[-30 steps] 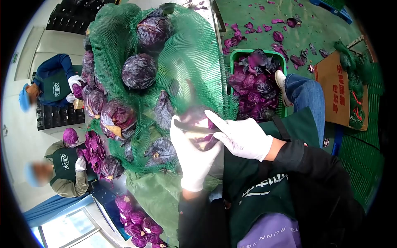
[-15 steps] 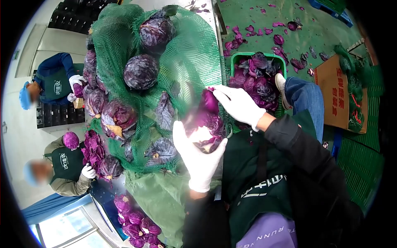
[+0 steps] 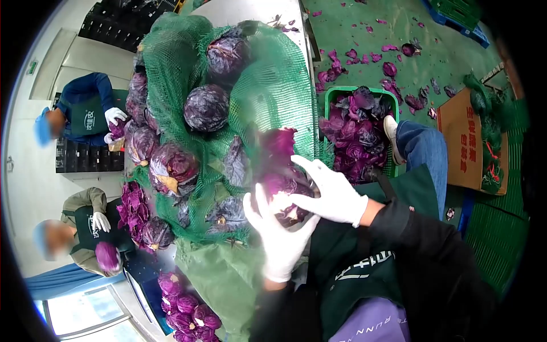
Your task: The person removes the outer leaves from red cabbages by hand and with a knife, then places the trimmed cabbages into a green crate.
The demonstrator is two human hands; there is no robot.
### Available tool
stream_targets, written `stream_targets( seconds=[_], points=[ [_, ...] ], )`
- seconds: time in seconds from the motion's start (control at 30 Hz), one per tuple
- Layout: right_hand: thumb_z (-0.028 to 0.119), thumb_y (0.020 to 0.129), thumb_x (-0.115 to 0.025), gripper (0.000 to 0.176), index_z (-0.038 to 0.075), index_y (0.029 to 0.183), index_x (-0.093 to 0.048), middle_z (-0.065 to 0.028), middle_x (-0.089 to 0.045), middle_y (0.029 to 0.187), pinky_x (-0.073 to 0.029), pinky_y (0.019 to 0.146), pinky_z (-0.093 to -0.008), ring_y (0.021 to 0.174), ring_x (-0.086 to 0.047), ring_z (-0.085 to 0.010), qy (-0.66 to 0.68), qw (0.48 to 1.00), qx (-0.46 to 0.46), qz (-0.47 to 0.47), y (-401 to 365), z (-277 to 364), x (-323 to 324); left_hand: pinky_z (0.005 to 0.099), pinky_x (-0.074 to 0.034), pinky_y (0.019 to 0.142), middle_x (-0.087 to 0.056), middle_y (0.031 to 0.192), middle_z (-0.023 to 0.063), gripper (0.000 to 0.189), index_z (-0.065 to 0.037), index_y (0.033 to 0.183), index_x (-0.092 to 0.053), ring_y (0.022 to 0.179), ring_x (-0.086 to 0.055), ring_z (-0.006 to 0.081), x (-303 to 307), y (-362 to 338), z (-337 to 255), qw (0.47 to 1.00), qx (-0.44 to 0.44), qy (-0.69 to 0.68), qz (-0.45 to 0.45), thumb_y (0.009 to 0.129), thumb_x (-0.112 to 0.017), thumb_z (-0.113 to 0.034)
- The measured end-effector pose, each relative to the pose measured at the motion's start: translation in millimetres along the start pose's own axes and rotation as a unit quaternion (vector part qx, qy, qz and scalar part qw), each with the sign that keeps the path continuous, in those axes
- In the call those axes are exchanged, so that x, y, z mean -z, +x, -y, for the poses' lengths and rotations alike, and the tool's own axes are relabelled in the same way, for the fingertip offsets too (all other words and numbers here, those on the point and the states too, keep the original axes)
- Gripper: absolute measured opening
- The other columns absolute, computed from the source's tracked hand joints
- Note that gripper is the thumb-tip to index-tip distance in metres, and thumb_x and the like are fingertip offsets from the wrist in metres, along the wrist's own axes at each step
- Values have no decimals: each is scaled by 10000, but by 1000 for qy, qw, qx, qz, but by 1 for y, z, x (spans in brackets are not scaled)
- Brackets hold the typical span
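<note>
A red cabbage (image 3: 283,185) with a pale cut base sits between my two white-gloved hands, above the near edge of the table. My left hand (image 3: 280,239) cups it from below, fingers and thumb spread around its base. Against its other side, my right hand (image 3: 336,195) has its thumb near the pale base and its fingertips by a peeled-back purple leaf (image 3: 278,141). That leaf stands out from the cabbage and is partly blurred. Beyond my hands, a green mesh bag (image 3: 250,102) lies spread under whole cabbages (image 3: 206,108) and dark loose leaves (image 3: 235,162).
A green crate (image 3: 393,105) of purple leaves stands beside the table, with leaf scraps (image 3: 389,69) on the floor. A cardboard box (image 3: 456,134) is farther right. Two co-workers (image 3: 91,117) handle cabbages across the table. Peeled cabbages (image 3: 185,302) are piled at lower left.
My right hand has moved from the upper leaf down to the side of the cabbage, with its fingers more spread. The leaf is folded farther out. The nearer co-worker's cabbage has been lowered.
</note>
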State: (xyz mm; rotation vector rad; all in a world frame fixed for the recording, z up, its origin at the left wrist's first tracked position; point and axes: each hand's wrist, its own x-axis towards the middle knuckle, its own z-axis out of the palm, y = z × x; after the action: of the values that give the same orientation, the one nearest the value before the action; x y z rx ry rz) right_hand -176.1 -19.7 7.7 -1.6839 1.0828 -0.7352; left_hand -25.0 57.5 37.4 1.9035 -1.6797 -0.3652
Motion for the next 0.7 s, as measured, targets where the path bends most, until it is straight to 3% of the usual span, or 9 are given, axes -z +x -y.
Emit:
stream_targets(
  seconds=[0.03, 0.07, 0.1, 0.17, 0.27, 0.37, 0.47, 0.53, 0.7],
  points=[
    [362, 843, -739, 766, 111, 1474, -385, -123, -544, 1067, -524, 695, -325, 721, -599, -212, -12, 1000, 15, 12, 1, -3, 3, 462, -393, 1051, -384, 1335, 229, 1133, -38, 1532, -234, 1172, -485, 352, 22, 6, -9, 997, -33, 63, 43, 637, -898, -242],
    [375, 839, -739, 756, 118, 1465, -401, -129, -551, 1073, -529, 703, -336, 720, -603, -235, -26, 999, 31, 26, 3, -6, 6, 493, -369, 1074, -330, 1390, 259, 1142, -58, 1518, -285, 1240, -437, 413, 38, 14, -4, 992, -8, 65, 111, 595, -912, -296],
    [398, 865, -692, 688, 90, 1423, -431, -182, -562, 1142, -547, 787, -397, 903, -653, -347, -24, 997, 58, 46, 5, -3, 12, 505, -369, 1075, -328, 1400, 258, 1132, -74, 1510, -309, 1259, -418, 429, 45, 23, -1, 980, -58, 132, 138, 583, -917, -301],
    [336, 850, -697, 662, 90, 1411, -448, -172, -565, 1135, -546, 784, -379, 887, -653, -323, -6, 996, 69, 51, 2, -5, 9, 539, -371, 1082, -295, 1466, 264, 1122, -113, 1493, -342, 1334, -344, 476, 44, 37, 13, 959, -164, 171, 153, 558, -928, -316],
    [247, 833, -693, 576, 73, 1354, -517, -132, -608, 1019, -537, 739, -351, 812, -644, -238, 39, 998, 45, 27, 2, -15, 16, 564, -320, 1110, -310, 1481, 271, 1096, -69, 1465, -373, 1377, -289, 489, 34, 40, 14, 974, -159, 90, 133, 542, -930, -269],
    [263, 884, -661, 448, 44, 1266, -578, -127, -662, 858, -544, 684, -374, 713, -656, -263, -12, 999, -41, 21, 0, -9, 26, 516, -336, 1132, -277, 1515, 275, 1111, -37, 1471, -334, 1391, -325, 458, 24, 29, 17, 989, -100, 32, 105, 565, -929, -276],
    [266, 936, -600, 413, 30, 1275, -574, -145, -663, 843, -546, 632, -377, 676, -658, -279, -29, 988, 135, -76, -3, -4, 4, 477, -366, 1111, -356, 1454, 249, 1140, 8, 1472, -285, 1346, -396, 404, 15, 18, 14, 998, -40, -6, 55, 573, -933, -261],
    [235, 989, -494, 525, -23, 1439, -414, -137, -639, 764, -524, 544, -378, 617, -640, -278, -136, 976, 163, 43, -10, 4, 7, 466, -348, 1110, -366, 1422, 245, 1184, 16, 1481, -252, 1332, -391, 395, 12, 18, 17, 996, -5, -69, 53, 554, -937, -254],
    [260, 997, -472, 604, -29, 1496, -295, -133, -617, 699, -503, 498, -390, 543, -606, -284, -189, 968, 107, 122, -10, 17, 12, 438, -363, 1091, -389, 1384, 236, 1177, 48, 1470, -228, 1289, -432, 367, 8, 17, 18, 996, 7, -83, 36, 574, -930, -252]
  ],
)
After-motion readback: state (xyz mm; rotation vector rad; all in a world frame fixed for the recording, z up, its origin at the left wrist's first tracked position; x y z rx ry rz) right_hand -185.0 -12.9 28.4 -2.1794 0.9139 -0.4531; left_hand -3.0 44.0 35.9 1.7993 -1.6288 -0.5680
